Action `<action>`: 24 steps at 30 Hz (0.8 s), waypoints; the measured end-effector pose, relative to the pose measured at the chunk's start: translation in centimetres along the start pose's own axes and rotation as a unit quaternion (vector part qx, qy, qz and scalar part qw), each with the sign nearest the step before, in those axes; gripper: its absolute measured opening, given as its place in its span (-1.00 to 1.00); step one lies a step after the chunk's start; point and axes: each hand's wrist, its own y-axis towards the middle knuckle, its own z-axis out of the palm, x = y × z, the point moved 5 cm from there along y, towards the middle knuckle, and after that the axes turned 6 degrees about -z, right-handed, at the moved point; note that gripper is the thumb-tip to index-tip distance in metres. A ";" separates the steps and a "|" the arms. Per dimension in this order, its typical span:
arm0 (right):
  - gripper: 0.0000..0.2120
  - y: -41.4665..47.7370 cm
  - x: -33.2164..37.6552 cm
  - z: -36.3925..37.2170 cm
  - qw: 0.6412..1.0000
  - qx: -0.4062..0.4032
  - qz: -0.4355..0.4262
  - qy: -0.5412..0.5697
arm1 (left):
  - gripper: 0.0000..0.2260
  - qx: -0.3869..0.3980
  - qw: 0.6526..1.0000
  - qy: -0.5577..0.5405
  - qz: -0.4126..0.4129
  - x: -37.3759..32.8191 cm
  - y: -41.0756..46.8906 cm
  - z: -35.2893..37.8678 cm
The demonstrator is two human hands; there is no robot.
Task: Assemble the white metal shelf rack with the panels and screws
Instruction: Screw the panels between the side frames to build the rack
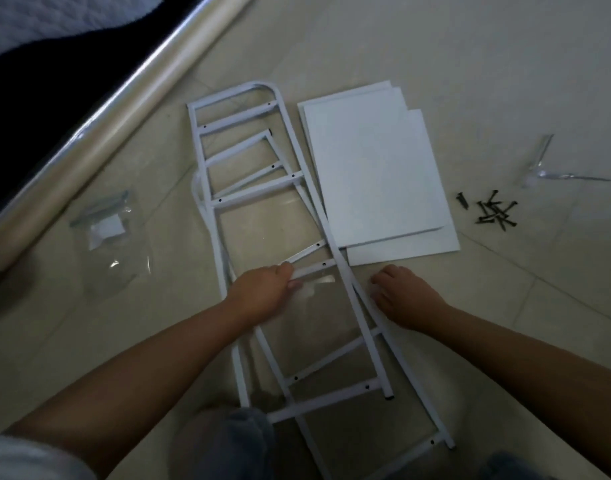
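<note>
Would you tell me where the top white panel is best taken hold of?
Probably its long right edge, approached from the right: the top panel lies flat, that edge steps back from the lower panel, while the frame crowds its left.

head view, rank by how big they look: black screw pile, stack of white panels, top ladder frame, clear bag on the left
1. top ladder frame, though its near end lies closer to the camera
2. stack of white panels
3. clear bag
4. black screw pile
</note>
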 end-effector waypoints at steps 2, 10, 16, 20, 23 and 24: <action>-0.70 -0.3 -0.8 0.2 0.999 0.036 0.033 0.021 | -0.65 -0.013 1.000 -0.002 -0.014 0.5 0.1 -0.6; -0.67 -2.0 1.9 3.8 0.990 0.083 0.071 0.085 | -0.81 -0.135 0.990 -0.034 -0.025 2.3 0.1 -2.6; -0.76 -0.6 3.6 4.3 0.994 0.037 0.084 0.063 | -0.72 -0.184 0.981 0.037 0.039 3.8 -1.4 -2.8; -0.72 0.2 4.2 3.9 0.997 0.027 0.067 0.020 | -0.74 -0.238 0.969 0.034 0.059 5.0 -2.5 -2.6; -0.74 0.3 4.4 1.5 0.991 -0.035 0.087 0.094 | -0.76 -0.274 0.960 -0.003 0.065 5.5 -3.0 -2.2; -0.76 0.2 4.5 0.4 0.988 -0.061 0.086 0.112 | -0.81 -0.277 0.958 -0.018 0.068 5.5 -3.0 -2.1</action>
